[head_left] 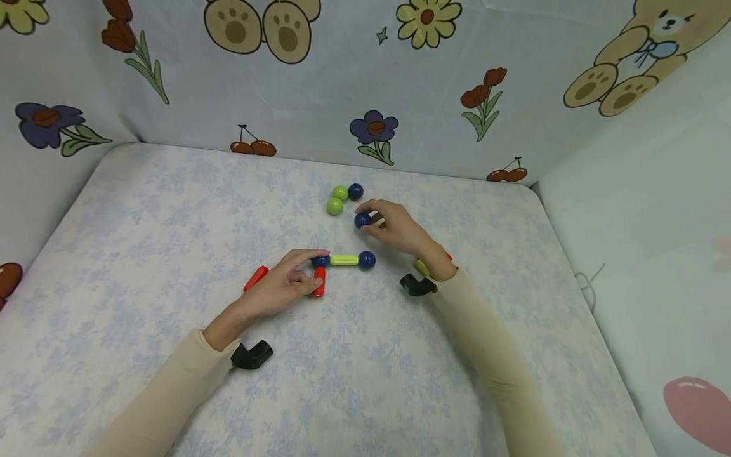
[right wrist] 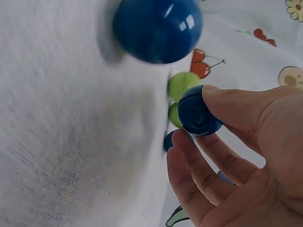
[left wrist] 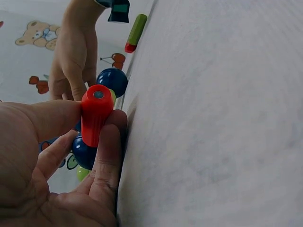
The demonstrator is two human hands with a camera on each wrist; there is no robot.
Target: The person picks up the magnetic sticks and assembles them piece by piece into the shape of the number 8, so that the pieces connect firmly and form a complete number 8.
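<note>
The right hand [head_left: 396, 225] pinched a blue ball [head_left: 362, 220], at about one o'clock from the red stick [head_left: 319, 282] and twelve o'clock from the end ball [head_left: 367, 260]. The left hand [head_left: 280, 285], nearer the red stick, gripped it; its long axis ran toward six o'clock from the corner ball [head_left: 320, 261], the green stick [head_left: 344, 260] toward three. The pinched ball looked round and dark; a grey disc [left wrist: 98, 94] marked the red stick's bare end.

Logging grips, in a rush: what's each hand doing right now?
Left hand: closed, holding a red rod between thumb and fingers.
Right hand: closed, pinching a blue ball.
</note>
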